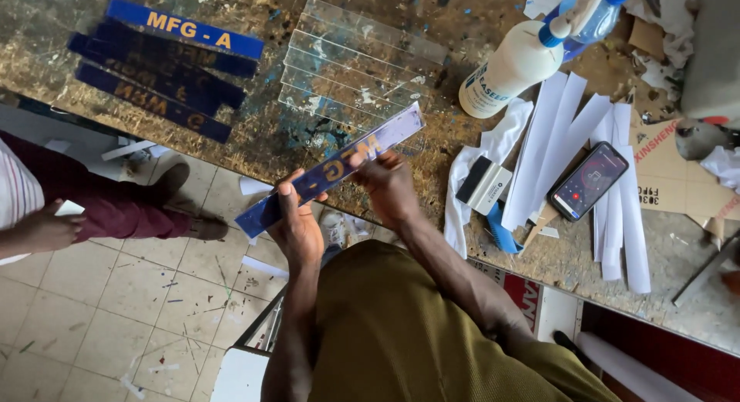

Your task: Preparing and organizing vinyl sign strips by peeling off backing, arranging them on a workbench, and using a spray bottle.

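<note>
Looking down, I see the scarred workbench (254, 144) filling the view, clear acrylic strips (354, 59) fanned beside a stack of blue lettered strips (158, 63). Held over its edge is one long blue strip (331, 169), tilted. My left hand (297, 225) curls around its lower half, thumb pressed on top; my right hand (389, 182) pinches the upper part. A white spray bottle (512, 67) and phone (587, 180) lie well apart.
</note>
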